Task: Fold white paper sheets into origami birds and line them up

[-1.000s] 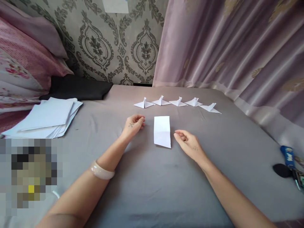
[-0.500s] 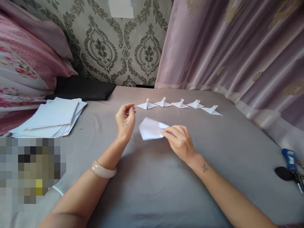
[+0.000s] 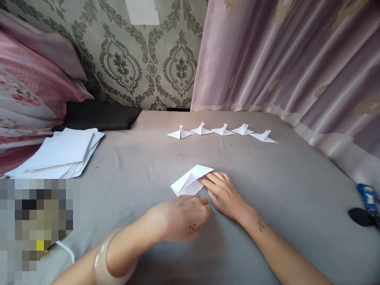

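A folded sheet of white paper point(image 3: 188, 180) lies on the grey cloth in front of me, a raised diagonal flap showing on its upper face. My right hand point(image 3: 224, 194) holds it by the right edge, the fingertips partly hidden by the paper. Across the near side of the paper reaches my left hand point(image 3: 187, 217), a little blurred, its fingers curled in and nothing showing between them. A pale bangle point(image 3: 102, 257) circles the left wrist. Beyond the hands stand several white paper birds point(image 3: 224, 130) in a row.
A stack of white paper sheets point(image 3: 59, 148) lies at left, before a folded black cloth point(image 3: 101, 114). A blue packet-like item point(image 3: 368, 196) and a dark oval object point(image 3: 360, 216) sit at the right edge. Curtains point(image 3: 252, 59) hang behind. A blurred-out patch covers the lower left.
The paper has come down closer to me and turned, now showing its flap. My left hand has swung right and nearer, from beside the paper to its near edge. The right hand moved slightly nearer.
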`<state>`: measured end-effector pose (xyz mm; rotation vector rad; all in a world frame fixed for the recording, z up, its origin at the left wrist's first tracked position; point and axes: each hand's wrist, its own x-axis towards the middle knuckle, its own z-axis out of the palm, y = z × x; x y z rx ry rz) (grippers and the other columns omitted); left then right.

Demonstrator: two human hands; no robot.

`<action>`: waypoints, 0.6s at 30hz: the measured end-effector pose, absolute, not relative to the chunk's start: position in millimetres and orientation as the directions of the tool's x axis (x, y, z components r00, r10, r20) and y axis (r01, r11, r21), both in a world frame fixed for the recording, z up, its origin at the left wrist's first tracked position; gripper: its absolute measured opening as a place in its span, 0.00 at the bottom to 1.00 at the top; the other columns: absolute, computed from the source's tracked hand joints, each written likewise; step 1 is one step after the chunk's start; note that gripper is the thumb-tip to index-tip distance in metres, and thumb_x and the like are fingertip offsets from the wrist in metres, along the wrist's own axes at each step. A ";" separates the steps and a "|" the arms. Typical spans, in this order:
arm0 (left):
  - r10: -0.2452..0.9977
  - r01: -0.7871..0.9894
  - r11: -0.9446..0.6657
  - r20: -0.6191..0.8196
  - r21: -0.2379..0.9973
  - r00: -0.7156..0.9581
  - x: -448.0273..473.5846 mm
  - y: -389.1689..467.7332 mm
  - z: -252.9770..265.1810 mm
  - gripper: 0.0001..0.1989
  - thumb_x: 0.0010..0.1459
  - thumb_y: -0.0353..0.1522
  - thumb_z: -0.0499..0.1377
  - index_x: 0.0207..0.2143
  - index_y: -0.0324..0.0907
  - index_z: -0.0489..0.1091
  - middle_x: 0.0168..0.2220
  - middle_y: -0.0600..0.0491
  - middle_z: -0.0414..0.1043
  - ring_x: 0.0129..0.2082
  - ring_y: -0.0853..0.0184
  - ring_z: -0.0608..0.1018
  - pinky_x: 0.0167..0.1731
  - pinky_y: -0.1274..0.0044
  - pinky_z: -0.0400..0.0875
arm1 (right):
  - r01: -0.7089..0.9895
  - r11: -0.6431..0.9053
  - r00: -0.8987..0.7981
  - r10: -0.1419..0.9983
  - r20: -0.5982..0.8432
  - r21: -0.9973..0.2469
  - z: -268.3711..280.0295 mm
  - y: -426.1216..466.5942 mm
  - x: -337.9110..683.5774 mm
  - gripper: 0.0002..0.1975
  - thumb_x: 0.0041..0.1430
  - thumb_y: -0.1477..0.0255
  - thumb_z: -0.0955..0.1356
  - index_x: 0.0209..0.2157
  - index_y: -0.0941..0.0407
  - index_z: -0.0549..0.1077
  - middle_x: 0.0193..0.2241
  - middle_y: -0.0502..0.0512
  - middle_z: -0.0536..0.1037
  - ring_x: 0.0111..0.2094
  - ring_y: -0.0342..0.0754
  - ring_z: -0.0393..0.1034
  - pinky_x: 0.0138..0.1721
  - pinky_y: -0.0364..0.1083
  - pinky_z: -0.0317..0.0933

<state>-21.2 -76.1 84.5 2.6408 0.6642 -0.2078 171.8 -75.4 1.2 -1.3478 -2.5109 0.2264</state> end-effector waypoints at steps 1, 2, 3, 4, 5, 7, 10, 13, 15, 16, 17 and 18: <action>0.452 0.505 -0.803 -0.230 0.317 0.862 -15.3 -78.8 78.9 0.11 0.54 0.23 0.53 0.38 0.38 0.71 0.42 0.47 0.74 0.41 0.63 0.76 0.42 0.76 0.72 | 0.790 0.547 -0.519 0.837 0.174 -0.275 0.2 -75.4 171.7 0.21 0.58 0.82 0.61 0.51 0.56 0.71 0.47 0.59 0.74 0.48 0.53 0.64 0.50 0.53 0.58; 0.540 0.579 -0.772 -0.210 0.262 0.815 -9.8 -79.6 72.5 0.14 0.55 0.22 0.51 0.42 0.35 0.69 0.46 0.43 0.72 0.46 0.61 0.74 0.47 0.73 0.70 | 0.789 0.545 -0.515 0.838 0.180 -0.283 -0.8 -75.5 171.6 0.20 0.58 0.82 0.62 0.50 0.57 0.71 0.48 0.59 0.74 0.49 0.53 0.64 0.50 0.53 0.58; 0.624 0.654 -0.725 -0.197 0.217 0.756 -4.9 -79.2 65.6 0.16 0.55 0.21 0.49 0.45 0.33 0.68 0.48 0.41 0.70 0.48 0.59 0.73 0.48 0.70 0.69 | 0.786 0.545 -0.511 0.838 0.189 -0.291 -1.9 -75.7 171.7 0.19 0.58 0.82 0.62 0.50 0.57 0.71 0.49 0.60 0.73 0.49 0.53 0.64 0.51 0.53 0.58; 0.675 0.701 -0.693 -0.188 0.170 0.713 -0.8 -77.9 58.1 0.18 0.55 0.20 0.47 0.46 0.32 0.67 0.48 0.40 0.70 0.48 0.58 0.72 0.48 0.69 0.69 | 0.782 0.546 -0.507 0.838 0.202 -0.300 -3.0 -75.8 171.8 0.19 0.59 0.82 0.61 0.51 0.58 0.70 0.51 0.60 0.73 0.50 0.54 0.64 0.51 0.54 0.58; 0.704 0.726 -0.675 -0.179 0.129 0.687 2.3 -76.4 50.1 0.19 0.55 0.20 0.46 0.47 0.31 0.67 0.47 0.39 0.70 0.48 0.57 0.72 0.48 0.67 0.69 | 0.778 0.546 -0.502 0.838 0.215 -0.310 -4.0 -75.9 171.9 0.20 0.59 0.82 0.60 0.51 0.58 0.70 0.52 0.60 0.72 0.51 0.53 0.63 0.52 0.53 0.58; 0.719 0.733 -0.678 -0.163 0.046 0.676 5.6 -73.2 33.7 0.20 0.54 0.19 0.46 0.49 0.27 0.65 0.48 0.35 0.69 0.51 0.53 0.71 0.51 0.63 0.67 | 0.773 0.541 -0.486 0.841 0.238 -0.332 -5.8 -76.0 172.4 0.21 0.60 0.83 0.59 0.53 0.58 0.68 0.54 0.59 0.71 0.52 0.53 0.63 0.52 0.53 0.58; 0.792 0.793 -0.609 -0.046 0.009 0.609 3.8 -67.4 12.8 0.25 0.53 0.21 0.49 0.56 0.24 0.59 0.58 0.30 0.60 0.60 0.46 0.62 0.55 0.57 0.61 | 0.780 0.511 -0.442 0.859 0.258 -0.361 -7.1 -76.8 173.6 0.23 0.59 0.84 0.59 0.54 0.57 0.68 0.52 0.60 0.71 0.52 0.53 0.64 0.51 0.53 0.61; 0.822 0.814 -0.569 0.035 0.120 0.569 -4.0 -58.5 3.2 0.19 0.60 0.23 0.47 0.54 0.28 0.60 0.56 0.33 0.61 0.58 0.50 0.64 0.52 0.60 0.65 | 0.803 0.456 -0.379 0.887 0.262 -0.384 -7.1 -78.4 175.2 0.21 0.60 0.82 0.59 0.53 0.55 0.70 0.49 0.60 0.71 0.49 0.53 0.65 0.50 0.53 0.63; 0.796 0.771 -0.600 0.068 0.212 0.601 -10.6 -52.5 2.4 0.14 0.66 0.32 0.47 0.48 0.32 0.64 0.51 0.37 0.65 0.52 0.53 0.68 0.49 0.63 0.69 | 0.818 0.409 -0.328 0.909 0.256 -0.403 -6.9 -79.6 176.1 0.20 0.61 0.80 0.59 0.52 0.54 0.71 0.47 0.60 0.71 0.47 0.52 0.65 0.48 0.53 0.64; 0.779 0.745 -0.622 0.090 0.242 0.621 -13.4 -50.0 2.8 0.15 0.65 0.36 0.50 0.47 0.33 0.64 0.49 0.38 0.65 0.50 0.54 0.68 0.48 0.64 0.69 | 0.826 0.386 -0.302 0.919 0.254 -0.412 -7.0 -80.0 176.4 0.19 0.61 0.79 0.60 0.51 0.54 0.71 0.46 0.60 0.70 0.46 0.52 0.66 0.47 0.52 0.65; 0.765 0.725 -0.638 0.106 0.259 0.635 -15.6 -48.0 3.4 0.17 0.64 0.40 0.53 0.46 0.34 0.64 0.48 0.39 0.65 0.49 0.54 0.68 0.47 0.65 0.70 | 0.832 0.364 -0.278 0.927 0.253 -0.419 -7.2 -80.2 176.5 0.18 0.61 0.78 0.61 0.50 0.54 0.71 0.45 0.60 0.70 0.46 0.52 0.66 0.47 0.52 0.65; 0.758 0.715 -0.647 0.113 0.265 0.643 -17.0 -46.6 4.2 0.19 0.62 0.41 0.56 0.46 0.34 0.64 0.47 0.40 0.65 0.48 0.55 0.68 0.46 0.65 0.70 | 0.837 0.345 -0.256 0.933 0.253 -0.424 -7.4 -80.3 176.5 0.17 0.61 0.78 0.61 0.50 0.55 0.72 0.45 0.60 0.69 0.45 0.52 0.66 0.47 0.52 0.65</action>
